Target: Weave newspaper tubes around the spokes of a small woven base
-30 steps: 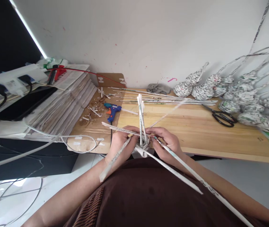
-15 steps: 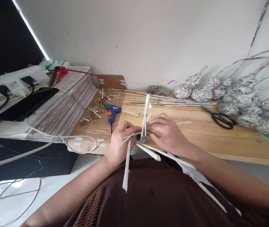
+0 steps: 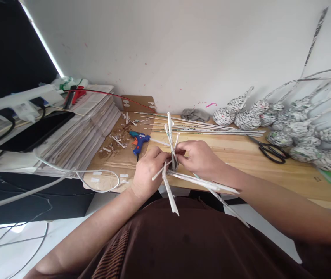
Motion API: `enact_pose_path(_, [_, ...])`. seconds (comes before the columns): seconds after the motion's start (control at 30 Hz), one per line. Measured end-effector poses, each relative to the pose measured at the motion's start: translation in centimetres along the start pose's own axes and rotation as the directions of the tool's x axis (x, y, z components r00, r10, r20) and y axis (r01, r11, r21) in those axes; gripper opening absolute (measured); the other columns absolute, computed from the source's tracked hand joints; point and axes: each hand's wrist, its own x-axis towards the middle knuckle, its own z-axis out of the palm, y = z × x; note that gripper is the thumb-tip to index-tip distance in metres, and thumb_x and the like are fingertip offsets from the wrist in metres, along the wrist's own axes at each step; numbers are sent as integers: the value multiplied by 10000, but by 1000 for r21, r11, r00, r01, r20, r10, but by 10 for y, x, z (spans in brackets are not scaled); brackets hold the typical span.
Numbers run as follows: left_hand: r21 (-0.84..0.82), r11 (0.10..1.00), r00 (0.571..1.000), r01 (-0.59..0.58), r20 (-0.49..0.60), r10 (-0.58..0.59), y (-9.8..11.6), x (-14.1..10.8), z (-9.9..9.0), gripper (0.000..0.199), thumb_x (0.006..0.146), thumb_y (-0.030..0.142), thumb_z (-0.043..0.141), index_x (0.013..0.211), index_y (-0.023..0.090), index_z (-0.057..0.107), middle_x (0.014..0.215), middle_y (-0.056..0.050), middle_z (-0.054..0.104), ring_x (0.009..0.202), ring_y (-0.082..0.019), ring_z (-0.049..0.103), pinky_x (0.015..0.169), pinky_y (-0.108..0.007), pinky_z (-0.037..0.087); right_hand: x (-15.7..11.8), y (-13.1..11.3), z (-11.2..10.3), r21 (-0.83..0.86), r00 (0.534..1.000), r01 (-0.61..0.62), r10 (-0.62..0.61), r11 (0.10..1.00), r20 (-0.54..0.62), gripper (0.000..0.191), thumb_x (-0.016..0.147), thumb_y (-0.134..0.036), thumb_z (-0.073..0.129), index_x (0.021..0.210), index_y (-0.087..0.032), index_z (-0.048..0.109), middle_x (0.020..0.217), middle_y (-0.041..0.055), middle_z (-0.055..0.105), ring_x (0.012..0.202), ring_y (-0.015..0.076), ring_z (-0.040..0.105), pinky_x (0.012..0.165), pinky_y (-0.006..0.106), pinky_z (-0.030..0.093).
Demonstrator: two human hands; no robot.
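Between my two hands, just over the table's front edge, is a small weave of rolled newspaper tubes (image 3: 170, 192), its ends sticking out upward, toward me and to the right. My left hand (image 3: 150, 170) is closed around the left side of the weave. Pinching the tubes from the right is my right hand (image 3: 196, 157), its fingertips close to the upright ends. The middle of the weave is partly hidden behind the fingers. A long tube (image 3: 212, 183) runs from the weave under my right wrist.
A blue glue gun (image 3: 140, 142) lies on cardboard among paper scraps. Loose paper tubes (image 3: 206, 128) lie along the back. Black scissors (image 3: 272, 152) and woven newspaper gourd shapes (image 3: 248, 119) are at right. Stacked newspapers (image 3: 95, 126), a phone (image 3: 37, 131) and a power strip (image 3: 22, 100) stand left.
The weave has turned in my hands: the tube ends toward me have swung right, and more ends now fan upward. Both hands stay near the same place, still gripping.
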Motion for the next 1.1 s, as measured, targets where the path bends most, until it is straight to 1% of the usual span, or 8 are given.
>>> enact_pose_path(0.13, [11, 999, 999, 40, -30, -40, -4, 3, 4, 240, 958, 223, 519, 806, 174, 698, 775, -42, 589, 686, -149, 594, 631, -243, 489, 1, 0, 6, 13, 1000, -24, 25, 1000, -19, 141, 817, -122, 632, 871, -201, 735, 798, 22, 753, 736, 178, 678, 700, 280, 461])
enact_pose_path(0.27, [14, 998, 999, 53, -5, -53, -5, 4, 1, 201, 920, 189, 560, 763, 164, 683, 756, -55, 604, 697, -166, 599, 628, -258, 495, -4, -2, 8, 229, 996, -87, 90, 970, -4, 152, 835, -181, 664, 971, -219, 722, 919, 14, 778, 811, 174, 721, 727, 268, 507])
enact_pose_path(0.33, [-5, 998, 997, 61, 36, -61, -5, 5, -1, 158, 899, 166, 586, 782, 165, 691, 767, -62, 632, 723, -177, 606, 646, -270, 501, -6, -4, 6, 257, 997, -72, 69, 964, 17, 180, 829, -198, 694, 1005, -230, 717, 955, 11, 775, 858, 177, 724, 765, 275, 514])
enact_pose_path(0.43, [-52, 996, 992, 75, 101, -70, -6, 6, -3, 109, 877, 150, 618, 830, 174, 714, 776, -62, 669, 765, -187, 611, 679, -281, 504, -8, -7, 2, 198, 999, -39, 31, 980, 41, 226, 802, -185, 739, 1021, -230, 711, 969, 22, 766, 906, 191, 712, 813, 296, 505])
enact_pose_path(0.63, [-81, 993, 993, 88, 80, -81, -6, 8, -1, 172, 837, 87, 590, 878, 183, 725, 802, -52, 703, 775, -197, 619, 714, -302, 503, -14, -7, 13, -13, 1000, 9, -9, 1000, -4, 303, 811, -93, 690, 1078, -223, 635, 969, 60, 716, 920, 218, 666, 813, 333, 505])
enact_pose_path(0.8, [-65, 992, 993, 105, 67, -100, -6, 9, 0, 127, 841, 94, 604, 882, 178, 690, 866, -58, 704, 850, -216, 638, 773, -324, 500, -17, -3, 24, -26, 997, 64, -65, 998, -33, 349, 836, -64, 641, 1137, -217, 552, 1019, 74, 695, 952, 220, 650, 834, 334, 492])
enact_pose_path(0.97, [-149, 982, 993, 114, 17, -113, -5, 12, -2, 145, 859, 97, 582, 756, 181, 640, 766, -21, 629, 701, -152, 602, 630, -259, 455, -10, -1, 18, -70, 994, 106, -107, 992, -4, 104, 888, -120, 607, 943, -208, 610, 815, 35, 671, 776, 185, 627, 724, 286, 437])
enact_pose_path(1.1, [-136, 988, 998, 69, 23, -67, -7, 14, -1, 174, 860, 71, 553, 743, 179, 623, 765, -29, 642, 734, -159, 605, 662, -262, 464, -7, -4, 10, -30, 996, 86, -85, 996, 10, 108, 877, -115, 574, 918, -214, 585, 735, -10, 620, 657, 145, 560, 638, 256, 367])
